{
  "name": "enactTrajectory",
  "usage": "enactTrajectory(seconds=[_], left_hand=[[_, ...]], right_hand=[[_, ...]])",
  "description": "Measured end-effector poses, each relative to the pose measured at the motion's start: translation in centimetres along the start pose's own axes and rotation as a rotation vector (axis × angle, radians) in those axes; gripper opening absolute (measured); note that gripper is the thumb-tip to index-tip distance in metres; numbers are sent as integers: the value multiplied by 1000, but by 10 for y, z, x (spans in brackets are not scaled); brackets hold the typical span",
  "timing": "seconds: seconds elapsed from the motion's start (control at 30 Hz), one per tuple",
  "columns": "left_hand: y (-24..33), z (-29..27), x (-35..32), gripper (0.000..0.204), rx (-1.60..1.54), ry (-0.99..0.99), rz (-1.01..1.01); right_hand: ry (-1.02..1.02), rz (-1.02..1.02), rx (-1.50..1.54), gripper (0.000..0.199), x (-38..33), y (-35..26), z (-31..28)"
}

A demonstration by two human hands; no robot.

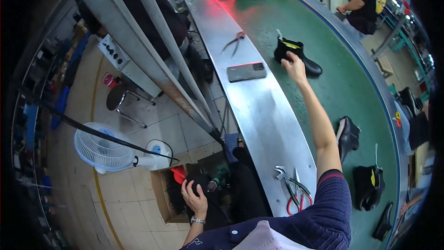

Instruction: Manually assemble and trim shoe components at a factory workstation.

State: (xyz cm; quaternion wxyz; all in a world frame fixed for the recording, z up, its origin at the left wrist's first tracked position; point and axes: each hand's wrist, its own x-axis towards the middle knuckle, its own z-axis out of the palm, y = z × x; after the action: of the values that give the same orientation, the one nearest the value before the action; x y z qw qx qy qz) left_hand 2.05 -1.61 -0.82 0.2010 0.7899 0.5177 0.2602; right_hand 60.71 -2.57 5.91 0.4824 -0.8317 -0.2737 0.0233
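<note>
Right hand (294,67) grips black boot (296,55); phone (246,72) beside; left hand (194,198) clutches dark item.

- Right arm: stretched far forward and up across the view, elbow nearly straight, forearm bare, dark knitted sleeve with a red band pushed up near the elbow.
- Right hand (294,65): palm down, fingers curled over at the far end of the reach.
- Left arm: bent, lowered to the person's left side, wristwatch at the wrist.
- Left hand (194,197): low, back toward the camera, fingers spread and curved downward, a ring on one finger.
</note>
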Motion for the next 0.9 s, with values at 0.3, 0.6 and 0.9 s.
enactTrajectory(seconds=[0.3,0.6,0.9], left_hand=[[7,5,5,30,67,-15,13],[-3,-5,0,29,6,11,14],[16,-57,-9,18,-243,143,147]], right_hand=[[201,-118,-188,57,84,34,58],[266,-108,-328,34,13,0,26],[124,-83,84,32,-80,-34,-139]])
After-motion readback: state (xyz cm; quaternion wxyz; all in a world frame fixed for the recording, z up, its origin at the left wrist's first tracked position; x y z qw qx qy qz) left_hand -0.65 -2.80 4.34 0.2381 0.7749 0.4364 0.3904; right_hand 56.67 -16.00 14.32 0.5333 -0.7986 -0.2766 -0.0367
